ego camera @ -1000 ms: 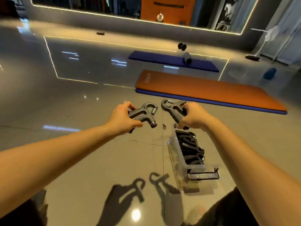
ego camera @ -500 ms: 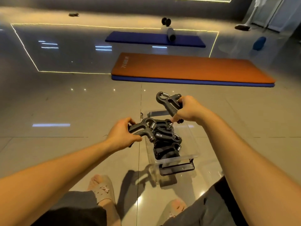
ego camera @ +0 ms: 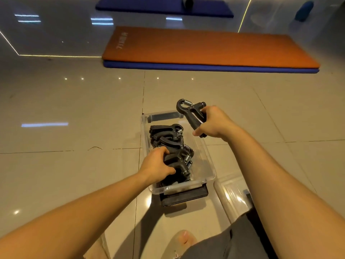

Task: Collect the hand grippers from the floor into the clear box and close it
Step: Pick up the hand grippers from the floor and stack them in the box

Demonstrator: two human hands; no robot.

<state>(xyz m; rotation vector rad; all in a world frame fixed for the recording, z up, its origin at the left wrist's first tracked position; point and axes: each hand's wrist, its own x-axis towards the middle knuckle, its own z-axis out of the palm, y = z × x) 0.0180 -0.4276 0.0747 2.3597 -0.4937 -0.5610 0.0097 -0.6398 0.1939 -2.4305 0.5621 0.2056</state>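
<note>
Glossy beige tiled floor (ego camera: 74, 113), ceiling lights reflected. Orange mat (ego camera: 205, 49) on a blue mat (ego camera: 205, 68). Beyond the orange mat: second blue mat (ego camera: 158, 8), glowing floor line (ego camera: 56, 56).

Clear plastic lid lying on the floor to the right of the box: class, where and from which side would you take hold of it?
Probably grip the clear plastic lid by its raised left long rim, coming down from above. It lies flat on the tiles, beside the clear box, and that edge is unobstructed; its near end is hidden behind the leg.
</note>
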